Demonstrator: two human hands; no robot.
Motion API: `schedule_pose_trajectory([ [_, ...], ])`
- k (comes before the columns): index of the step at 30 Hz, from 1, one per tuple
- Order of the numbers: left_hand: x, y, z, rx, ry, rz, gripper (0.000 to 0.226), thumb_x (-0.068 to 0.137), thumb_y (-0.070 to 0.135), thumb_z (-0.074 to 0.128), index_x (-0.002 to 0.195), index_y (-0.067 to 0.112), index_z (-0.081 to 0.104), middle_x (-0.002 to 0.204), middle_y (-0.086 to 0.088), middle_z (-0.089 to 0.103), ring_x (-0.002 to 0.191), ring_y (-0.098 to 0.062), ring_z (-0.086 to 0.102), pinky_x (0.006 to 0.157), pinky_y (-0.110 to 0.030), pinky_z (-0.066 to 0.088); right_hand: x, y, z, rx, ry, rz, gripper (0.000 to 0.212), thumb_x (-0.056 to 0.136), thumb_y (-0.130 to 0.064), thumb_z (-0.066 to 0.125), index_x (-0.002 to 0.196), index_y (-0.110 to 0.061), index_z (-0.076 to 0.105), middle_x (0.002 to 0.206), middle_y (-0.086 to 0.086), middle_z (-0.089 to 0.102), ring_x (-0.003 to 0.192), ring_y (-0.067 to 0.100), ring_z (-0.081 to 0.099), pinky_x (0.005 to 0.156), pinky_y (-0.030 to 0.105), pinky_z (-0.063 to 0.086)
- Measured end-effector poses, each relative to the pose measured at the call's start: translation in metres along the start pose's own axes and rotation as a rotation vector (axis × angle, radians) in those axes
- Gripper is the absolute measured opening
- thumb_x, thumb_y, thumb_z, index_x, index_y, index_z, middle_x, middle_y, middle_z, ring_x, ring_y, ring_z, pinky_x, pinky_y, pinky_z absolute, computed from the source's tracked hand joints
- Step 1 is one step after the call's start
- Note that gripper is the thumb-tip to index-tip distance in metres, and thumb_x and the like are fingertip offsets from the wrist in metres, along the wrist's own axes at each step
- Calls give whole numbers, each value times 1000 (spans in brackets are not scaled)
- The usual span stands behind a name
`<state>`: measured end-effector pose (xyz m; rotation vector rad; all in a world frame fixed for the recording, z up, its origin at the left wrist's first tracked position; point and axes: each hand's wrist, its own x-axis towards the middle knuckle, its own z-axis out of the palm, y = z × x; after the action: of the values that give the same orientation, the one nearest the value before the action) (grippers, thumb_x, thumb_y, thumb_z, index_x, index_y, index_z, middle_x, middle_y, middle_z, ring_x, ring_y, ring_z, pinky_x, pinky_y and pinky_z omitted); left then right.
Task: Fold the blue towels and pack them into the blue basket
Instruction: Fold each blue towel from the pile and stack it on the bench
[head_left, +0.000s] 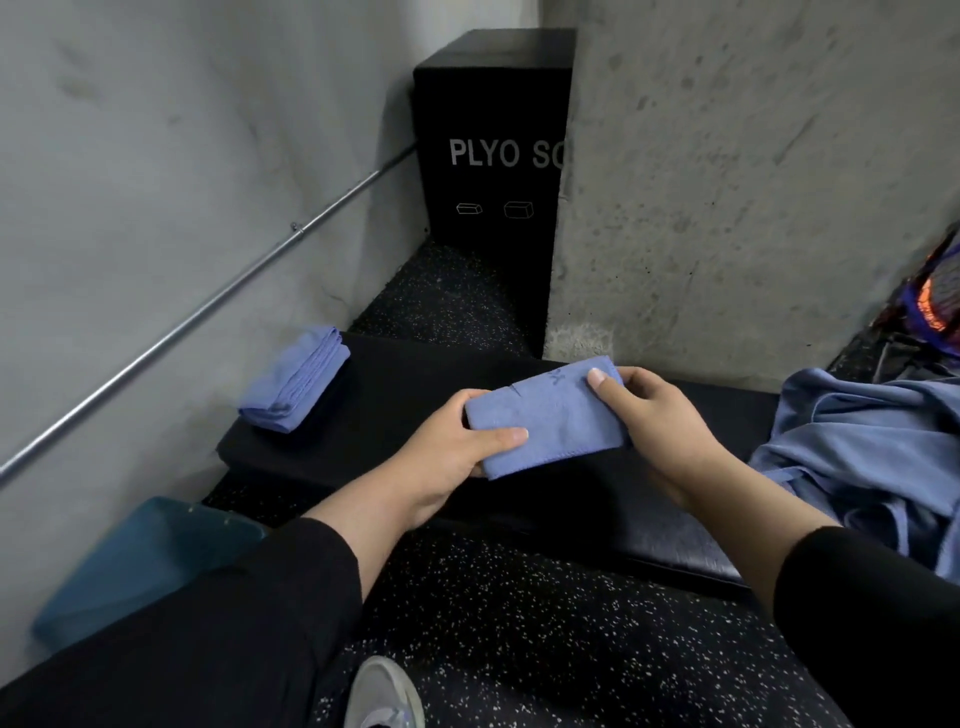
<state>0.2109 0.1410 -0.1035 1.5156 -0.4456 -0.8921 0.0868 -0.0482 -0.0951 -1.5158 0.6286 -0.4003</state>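
A small folded blue towel (550, 421) is held just above the black padded bench (395, 384). My left hand (457, 452) grips its near left end, thumb on top. My right hand (654, 415) pinches its far right end, thumb on top. A stack of folded blue towels (296, 379) lies at the bench's left end. A heap of unfolded blue towels (872, 457) sits on the bench's right end. The blue basket (135, 561) stands on the floor at lower left, partly hidden by my left sleeve.
A black plyo box (488, 135) stands in the corner behind the bench. Concrete walls close in on the left and back, with a metal rail (208, 306) along the left wall. A colourful bag (935, 301) lies at far right. My shoe (384, 696) rests on the speckled floor.
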Motion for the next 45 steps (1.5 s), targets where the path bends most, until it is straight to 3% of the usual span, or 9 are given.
schedule_pose_trajectory([
  [6,-19,10,-34,-100,181,-22,39,82,17,82,116,15,64,105,-6,76,94,-20,75,81,-37,62,-6,-3,55,374,-151,151,40,91,-22,70,129,-12,59,119,8,72,110,22,69,94,39,52],
  [10,-26,11,-63,-89,266,-38,35,81,24,83,112,18,66,102,-2,77,90,-18,75,68,-26,57,5,-9,94,410,-94,167,32,94,-14,66,124,-9,61,113,10,74,103,22,72,86,36,54],
  [16,-29,5,-109,-192,372,-143,30,89,18,73,116,13,61,106,-7,72,89,-20,70,78,-36,60,42,-23,159,249,-71,206,31,91,-17,72,118,-8,62,110,14,73,100,26,71,79,35,59],
  [23,-19,-9,-146,-583,554,-219,17,92,11,70,103,17,58,98,-6,68,86,-23,68,74,-33,53,91,-5,231,119,-67,252,24,96,-14,66,117,-3,60,108,13,68,97,25,68,66,30,61],
  [31,-2,-22,-155,-602,688,-248,20,92,4,69,98,16,53,87,-6,60,76,-22,61,82,-34,49,136,18,264,-55,-79,244,26,95,-14,67,117,-1,63,107,15,67,97,27,68,67,34,61],
  [35,3,-26,-155,-580,765,-248,24,91,0,69,84,15,51,82,-6,60,70,-20,60,64,-28,53,151,24,271,-170,-54,209,32,89,-22,75,115,-5,65,103,14,69,90,27,70,70,37,63],
  [38,6,-29,-154,-545,843,-260,19,90,3,72,85,12,55,80,-9,63,68,-23,62,60,-29,55,155,26,272,-475,-19,72,33,86,-37,75,107,-12,68,93,8,70,81,22,68,74,38,61],
  [41,8,-27,-149,-525,885,-313,19,89,14,77,89,8,58,80,-10,64,65,-25,66,55,-31,57,154,24,268,-655,3,-44,44,86,-48,71,113,-14,65,100,4,69,91,23,65,84,36,54],
  [45,1,-14,-140,-440,949,-299,34,88,34,77,93,4,64,68,-9,65,47,-21,58,44,-28,50,141,11,257,-613,78,-140,59,92,-57,58,130,-11,58,114,4,65,103,23,63,86,30,47],
])
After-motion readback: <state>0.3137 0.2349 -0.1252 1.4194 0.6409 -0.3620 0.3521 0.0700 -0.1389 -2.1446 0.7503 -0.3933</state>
